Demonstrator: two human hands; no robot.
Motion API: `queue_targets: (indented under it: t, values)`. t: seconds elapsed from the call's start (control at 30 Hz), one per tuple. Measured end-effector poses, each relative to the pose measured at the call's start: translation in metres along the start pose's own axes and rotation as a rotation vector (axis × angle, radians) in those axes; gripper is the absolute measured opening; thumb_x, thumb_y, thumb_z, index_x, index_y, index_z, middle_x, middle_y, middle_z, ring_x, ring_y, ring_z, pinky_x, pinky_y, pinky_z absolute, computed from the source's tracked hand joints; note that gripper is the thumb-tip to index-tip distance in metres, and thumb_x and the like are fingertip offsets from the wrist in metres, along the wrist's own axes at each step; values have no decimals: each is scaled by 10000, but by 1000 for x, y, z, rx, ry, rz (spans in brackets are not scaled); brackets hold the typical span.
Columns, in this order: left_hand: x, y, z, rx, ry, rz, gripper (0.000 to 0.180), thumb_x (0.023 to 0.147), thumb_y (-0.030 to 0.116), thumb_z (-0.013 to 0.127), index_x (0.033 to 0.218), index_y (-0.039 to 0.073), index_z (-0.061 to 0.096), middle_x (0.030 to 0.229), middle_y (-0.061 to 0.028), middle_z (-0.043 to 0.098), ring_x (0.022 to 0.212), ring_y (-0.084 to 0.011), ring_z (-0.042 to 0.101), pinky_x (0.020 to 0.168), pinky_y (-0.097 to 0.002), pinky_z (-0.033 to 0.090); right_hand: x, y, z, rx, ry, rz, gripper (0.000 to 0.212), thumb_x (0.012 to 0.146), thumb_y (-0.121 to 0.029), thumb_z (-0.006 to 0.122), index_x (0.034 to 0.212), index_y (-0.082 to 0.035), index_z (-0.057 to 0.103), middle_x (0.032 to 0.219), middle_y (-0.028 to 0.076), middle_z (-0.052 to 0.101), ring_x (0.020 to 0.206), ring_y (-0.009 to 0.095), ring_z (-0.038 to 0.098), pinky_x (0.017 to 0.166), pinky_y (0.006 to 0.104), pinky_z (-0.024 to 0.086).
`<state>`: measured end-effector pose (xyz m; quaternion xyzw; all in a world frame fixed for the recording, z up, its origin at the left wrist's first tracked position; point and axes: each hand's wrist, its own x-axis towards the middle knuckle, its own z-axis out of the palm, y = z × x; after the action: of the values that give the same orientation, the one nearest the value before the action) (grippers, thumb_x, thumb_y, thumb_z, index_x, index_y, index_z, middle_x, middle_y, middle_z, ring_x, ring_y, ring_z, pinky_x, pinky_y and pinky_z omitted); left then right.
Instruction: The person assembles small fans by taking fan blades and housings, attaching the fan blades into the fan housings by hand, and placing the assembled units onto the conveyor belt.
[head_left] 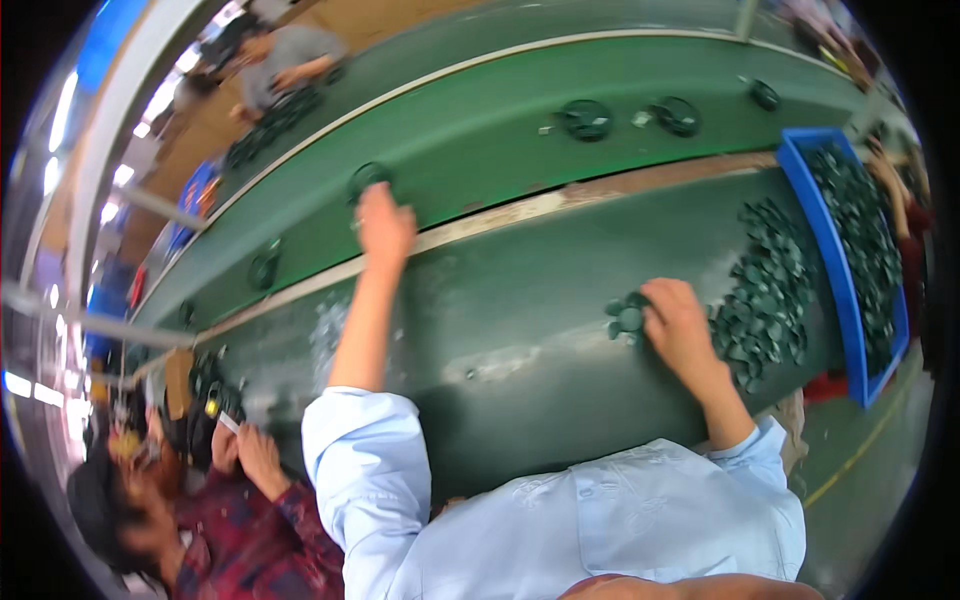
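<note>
My left hand (385, 225) reaches over the green conveyor belt (470, 155). Its fingers are closed at a dark green ring-shaped part (370, 178), partly covered by the hand, and the grip is somewhat blurred. On the worktable, my right hand (682, 328) has its fingers bent and closed at a few small dark green round pieces (628, 317). To its right spreads a loose pile of similar flat green pieces (768, 305). Farther along the belt lie round dark parts, among them a spoked ring (586, 120) and another ring (677, 117).
A blue crate (848, 300) full of small green pieces stands at the table's right end. Clear plastic scraps (332, 330) lie left on the worktable (520, 300). A co-worker in a checked shirt (245, 540) sits close at left; another person (290, 65) works beyond the belt.
</note>
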<state>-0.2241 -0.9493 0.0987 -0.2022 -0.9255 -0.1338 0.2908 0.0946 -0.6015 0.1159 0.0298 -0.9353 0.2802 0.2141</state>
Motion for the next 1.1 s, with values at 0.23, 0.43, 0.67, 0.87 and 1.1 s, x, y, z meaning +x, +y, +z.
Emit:
queue_targets:
  t: [0.23, 0.43, 0.67, 0.87, 1.1]
  values:
    - [29, -31, 31, 469, -125, 64, 177, 770, 62, 558, 927, 38, 635, 898, -150, 645, 891, -336, 619, 691, -474, 488, -9, -26, 7, -33, -247, 55, 363, 754, -117, 729, 1093, -60, 612, 971, 113, 567, 938, 320, 558, 743, 414, 498]
    - [-15, 132, -74, 118, -258, 149, 78, 785, 112, 584, 830, 49, 580, 811, -161, 613, 797, -356, 613, 674, -488, 499, 1, -26, 3, -81, -239, 3, 455, 653, -74, 709, 1095, -45, 607, 954, 130, 569, 914, 346, 536, 781, 442, 468]
    - [-141, 194, -125, -346, -558, 91, 326, 812, 237, 688, 1018, 20, 559, 933, -152, 616, 840, -318, 642, 665, -435, 525, 4, -30, 4, -121, -229, -41, 397, 692, -85, 744, 1060, -20, 610, 929, 142, 568, 906, 349, 523, 768, 430, 451]
    - [-146, 175, -120, -384, -225, 0, 381, 827, 229, 691, 1128, 25, 575, 955, -122, 588, 910, -326, 606, 758, -419, 507, -14, -33, -2, -143, -267, 78, 365, 741, -100, 736, 1069, -10, 601, 931, 161, 582, 833, 352, 568, 717, 423, 466]
    - [-169, 154, -105, -512, -375, -307, 146, 919, 150, 542, 989, 23, 560, 970, -200, 606, 924, -406, 592, 793, -476, 480, -23, -62, -18, 66, -159, 44, 377, 767, -99, 735, 1110, -23, 596, 842, 109, 542, 667, 235, 529, 617, 336, 454]
